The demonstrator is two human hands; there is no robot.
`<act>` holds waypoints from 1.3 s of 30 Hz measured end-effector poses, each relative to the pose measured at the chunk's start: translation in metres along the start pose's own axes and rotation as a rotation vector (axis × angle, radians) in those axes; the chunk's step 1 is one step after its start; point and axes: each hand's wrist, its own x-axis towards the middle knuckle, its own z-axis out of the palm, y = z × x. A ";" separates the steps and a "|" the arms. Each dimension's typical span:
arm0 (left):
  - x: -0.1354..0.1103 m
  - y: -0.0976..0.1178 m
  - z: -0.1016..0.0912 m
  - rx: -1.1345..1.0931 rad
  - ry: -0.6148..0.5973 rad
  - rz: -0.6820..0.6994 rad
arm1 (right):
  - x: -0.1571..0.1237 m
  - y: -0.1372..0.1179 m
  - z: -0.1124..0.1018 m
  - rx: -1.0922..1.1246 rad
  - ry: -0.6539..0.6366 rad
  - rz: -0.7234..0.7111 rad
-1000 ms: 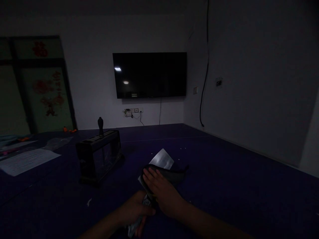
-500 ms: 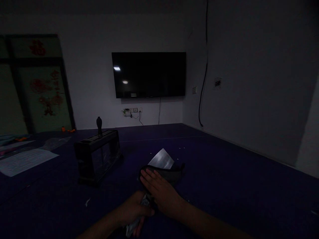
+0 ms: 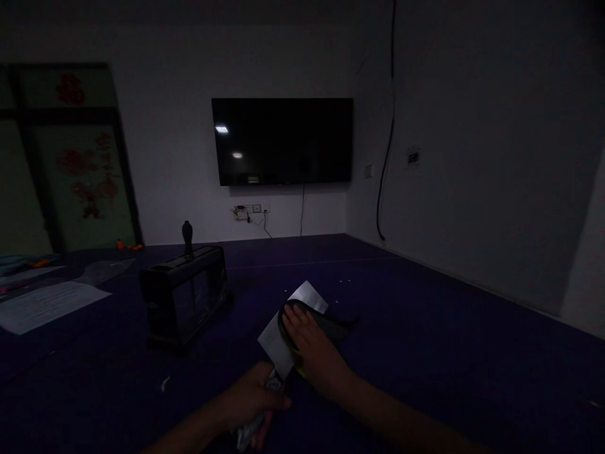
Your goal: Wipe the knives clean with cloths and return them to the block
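Note:
A broad steel cleaver point(image 3: 278, 337) lies flat on the dark blue table, blade pointing away from me. My left hand point(image 3: 250, 400) is closed round its pale handle at the near end. My right hand point(image 3: 309, 347) lies flat with fingers together on a dark cloth point(image 3: 331, 325), pressing it onto the middle of the blade. The blade's near part and far tip show bare on either side of the cloth.
A dark knife block point(image 3: 184, 296) with one knife handle point(image 3: 187, 236) sticking up stands left of the cleaver. Papers point(image 3: 47, 302) lie at the far left. A wall television point(image 3: 282, 141) and sockets are beyond the blue table point(image 3: 449, 353).
My right hand and the cloth have slid up the blade away from me, uncovering the near part of the blade. The left hand keeps its hold on the handle.

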 end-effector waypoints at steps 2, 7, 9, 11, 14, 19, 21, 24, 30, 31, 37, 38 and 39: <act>0.000 0.002 0.001 0.009 -0.016 -0.005 | -0.001 -0.007 -0.005 0.012 -0.033 -0.077; 0.000 0.005 0.004 -0.011 0.021 0.009 | -0.002 -0.013 -0.016 0.043 -0.072 -0.204; -0.001 0.008 0.005 -0.007 0.025 0.009 | -0.002 -0.012 -0.017 0.039 -0.074 -0.206; -0.003 0.010 0.007 0.007 0.000 -0.001 | -0.002 -0.010 -0.017 0.031 -0.070 -0.203; -0.005 0.014 0.008 0.025 -0.015 -0.011 | -0.001 -0.009 -0.017 0.017 -0.049 -0.194; -0.004 0.010 0.006 0.065 0.006 -0.028 | 0.002 0.000 -0.014 -0.006 -0.022 -0.132; -0.003 0.008 0.004 0.060 0.012 -0.027 | 0.004 0.008 -0.011 -0.019 -0.010 -0.087; -0.001 0.004 0.002 0.045 0.016 -0.011 | 0.005 0.021 -0.006 -0.046 0.023 0.015; -0.002 0.004 0.002 0.049 -0.009 -0.011 | 0.003 0.023 0.001 -0.098 0.079 0.073; -0.002 0.005 0.003 0.046 -0.003 -0.007 | 0.002 0.021 0.001 -0.102 0.082 0.068; -0.003 0.004 0.001 0.030 0.028 -0.004 | -0.003 0.001 -0.009 -0.071 0.010 -0.098; -0.003 0.003 0.001 0.034 0.036 -0.007 | -0.003 -0.001 -0.011 -0.067 0.003 -0.123; -0.003 0.003 0.000 0.038 0.043 -0.009 | -0.003 -0.003 -0.012 -0.065 0.001 -0.142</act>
